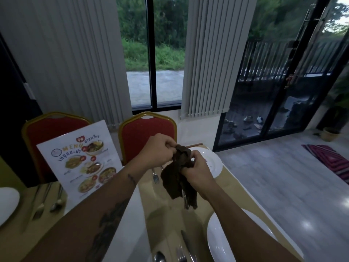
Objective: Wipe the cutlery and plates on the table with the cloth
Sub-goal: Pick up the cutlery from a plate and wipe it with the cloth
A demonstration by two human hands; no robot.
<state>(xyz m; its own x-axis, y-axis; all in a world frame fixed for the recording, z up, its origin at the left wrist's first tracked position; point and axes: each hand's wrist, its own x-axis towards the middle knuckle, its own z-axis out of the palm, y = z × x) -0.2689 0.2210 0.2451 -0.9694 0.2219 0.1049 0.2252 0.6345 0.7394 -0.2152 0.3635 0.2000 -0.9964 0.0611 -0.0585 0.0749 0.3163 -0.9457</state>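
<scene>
Two hands on the brown cloth, held above the table: left hand pinches its top, right hand grips it, fingers curled. Cutlery tip pokes out below. Fork, white plate just beyond.

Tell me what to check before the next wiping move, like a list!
1. The cloth gripped by the left hand and right hand: ok.
2. A cutlery piece wrapped in the cloth, its tip poking out below: ok.
3. That piece wiped clean: cannot tell.
4. The fork lying ready on the table: ok.
5. The far plate spotless: not ok, small specks show.
</scene>
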